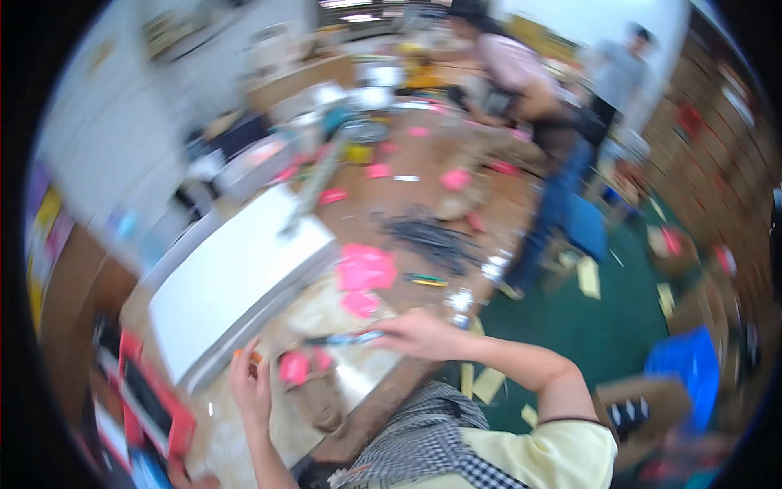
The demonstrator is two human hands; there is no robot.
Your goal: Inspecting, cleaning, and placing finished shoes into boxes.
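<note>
The long brown surface (423,175) runs away from the person toward the upper middle, strewn with pink scraps and a dark heap of thin sticks or wires (432,238). On its left half lies a big white slab (236,285), a board or shallow box with a grey edge, its long side slanting from lower left to upper right. Beyond the far end a second person (533,106) bends over the surface, and another stands farther back; the green floor (603,318) on the right carries a blue bin (692,367) and scattered cardboard pieces. Whether the bin holds anything cannot be told; the whole view is smeared by motion.

Near the person, the right hand (419,332) reaches across to the left, fingers closed around one end of a slim dark tool with a blue tint (346,338). The tool's long axis lies nearly level, pointing left from the hand toward a small pink piece (293,368). That piece sits just below the tool's free end and just right of the left hand (248,383), so the left hand is the nearer of the two. The left hand is raised with fingers loosely curled, pinching something small and orange (244,354) at its tips; what it is stays too blurred to tell. Larger pink sheets (365,269) lie above the right hand, apart from it
</note>
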